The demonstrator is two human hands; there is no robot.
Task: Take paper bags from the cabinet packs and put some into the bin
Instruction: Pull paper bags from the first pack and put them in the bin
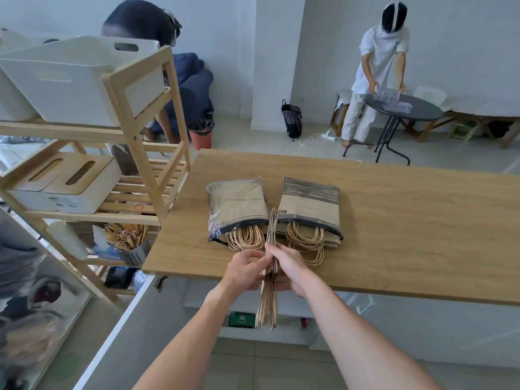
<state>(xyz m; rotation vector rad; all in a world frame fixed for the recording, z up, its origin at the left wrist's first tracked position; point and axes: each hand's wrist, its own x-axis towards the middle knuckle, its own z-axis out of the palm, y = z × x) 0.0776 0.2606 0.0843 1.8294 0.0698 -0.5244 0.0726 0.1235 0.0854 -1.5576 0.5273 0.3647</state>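
Both hands — left hand (245, 270), right hand (289, 273) — grasp upright stack of paper bags (270, 266) at wooden surface (408, 226) edge; two packs (237, 208) behind, white bin (64, 77) on shelf — tiled room.

I see even, soft daylight, bright white walls, faint shadows under the surface (394, 209), no glare, centre sharp, lower left corner smeared with blur, wide-angle bending at edges

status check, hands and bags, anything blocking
Left hand and right hand both gripping bag stack on edge. Two open packs on the table. Nothing blocking.
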